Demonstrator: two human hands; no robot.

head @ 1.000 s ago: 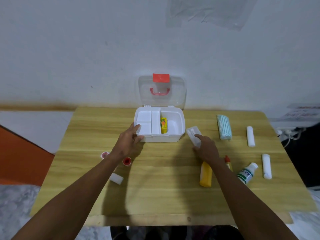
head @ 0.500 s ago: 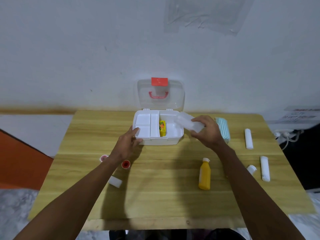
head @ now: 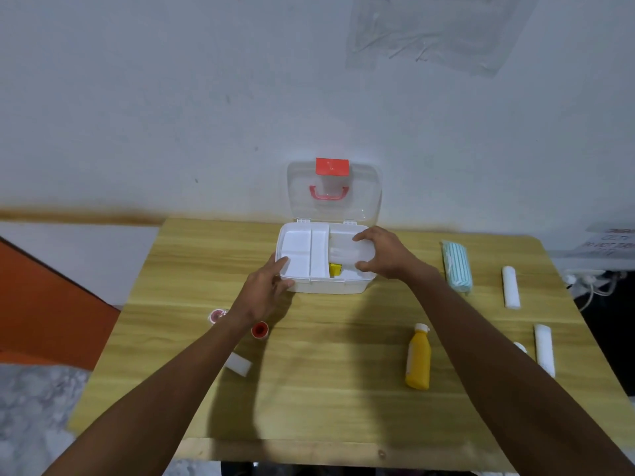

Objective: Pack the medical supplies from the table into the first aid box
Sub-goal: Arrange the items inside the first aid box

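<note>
The white first aid box [head: 326, 285] stands open at the table's far middle, its clear lid [head: 335, 194] upright against the wall. My left hand [head: 263, 293] grips the box's near left corner. My right hand [head: 385, 252] holds a clear plastic case [head: 347, 252] over the box's right compartment, above a yellow item [head: 335, 269] lying inside. On the table lie a yellow bottle [head: 418, 357], a blue striped pack of masks [head: 456, 264] and two white rolls [head: 511, 286] [head: 544, 348].
Left of the box lie a pink-topped cap [head: 216, 316], a red-topped cap [head: 260, 329] and a small white block [head: 239, 364]. A white bottle cap [head: 520, 347] peeks out behind my right forearm. Cables and a socket hang at the table's right edge [head: 584, 278].
My right hand lifted the clear case from the table right of the box and carried it left over the box's right compartment. My left hand stayed on the box's corner.
</note>
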